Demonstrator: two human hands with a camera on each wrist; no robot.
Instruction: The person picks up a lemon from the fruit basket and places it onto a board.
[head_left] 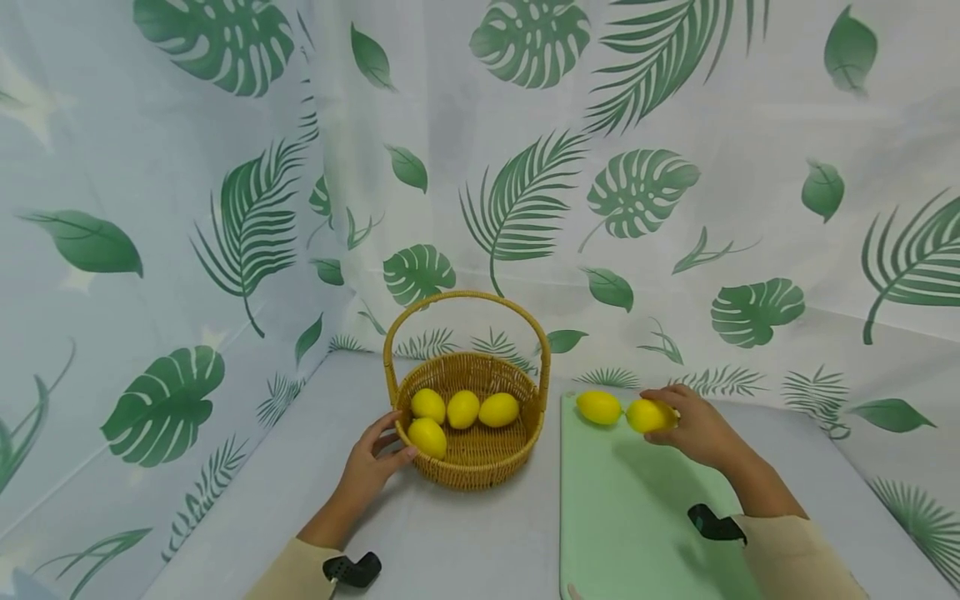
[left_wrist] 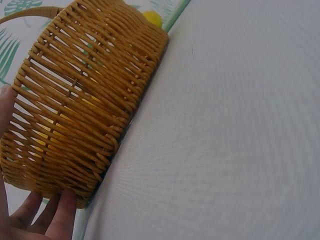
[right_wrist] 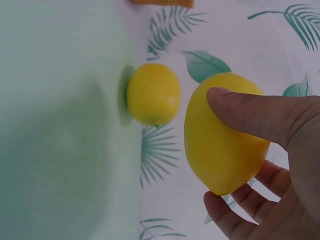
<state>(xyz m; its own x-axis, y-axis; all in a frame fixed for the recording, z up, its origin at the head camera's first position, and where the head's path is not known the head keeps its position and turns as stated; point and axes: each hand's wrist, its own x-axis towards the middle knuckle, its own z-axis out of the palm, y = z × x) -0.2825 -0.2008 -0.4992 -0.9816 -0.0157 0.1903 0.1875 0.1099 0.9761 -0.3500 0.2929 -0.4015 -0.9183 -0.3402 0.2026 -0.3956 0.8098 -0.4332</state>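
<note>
My right hand (head_left: 697,425) pinches a yellow lemon (right_wrist: 225,145) between thumb and fingers, above the far end of a pale green cutting board (head_left: 600,517). Just left of it, another lemon (head_left: 598,407) lies on the board. To the left stands an upright wicker basket (head_left: 472,477) with a tall arched handle; several lemons (head_left: 463,409) sit inside, mostly toward its left and back. My left hand (head_left: 371,462) rests against the basket's left outer side, thumb and fingers spread apart. In the left wrist view its fingertips (left_wrist: 62,210) touch the woven wall.
A white cloth (head_left: 480,550) covers the table beneath the basket and board. Leaf-printed curtains (head_left: 525,233) rise close behind the basket and along the left side. Each wrist carries a black device (head_left: 352,570).
</note>
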